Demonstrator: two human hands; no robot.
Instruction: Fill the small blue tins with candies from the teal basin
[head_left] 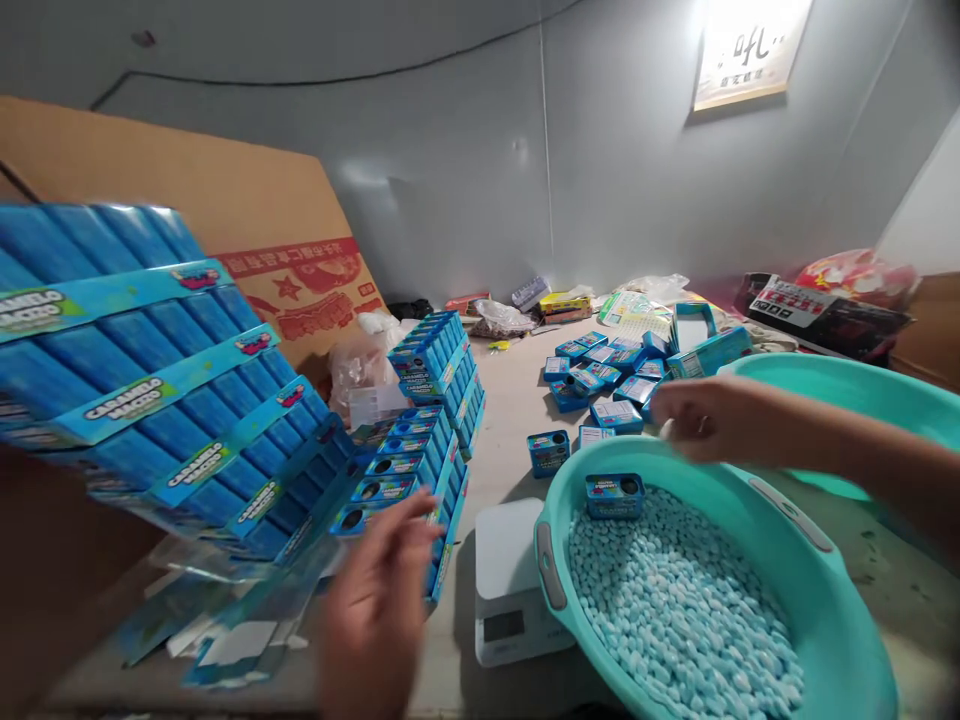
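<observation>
My left hand (382, 600) is beside the near end of a tray of blue candy boxes (397, 465), fingers stretched out and nothing seen in them. Blurred by motion, my right hand (694, 420) is over the far rim of a turquoise basin (847, 620), fingers curled; whether it holds anything I cannot make out. Light-blue candies (675, 590) fill the bottom of that basin. One small blue box (615, 497) stands on the candies at the far left side. Another blue box (549, 453) stands on the table just outside the rim.
Left of the basin sits a white scale (510, 570). Loose blue boxes (611, 370) lie heaped behind it. Stacked full trays (150, 380) lean at the left before a large cardboard carton (262, 210). A second turquoise basin (885, 395) is at the right.
</observation>
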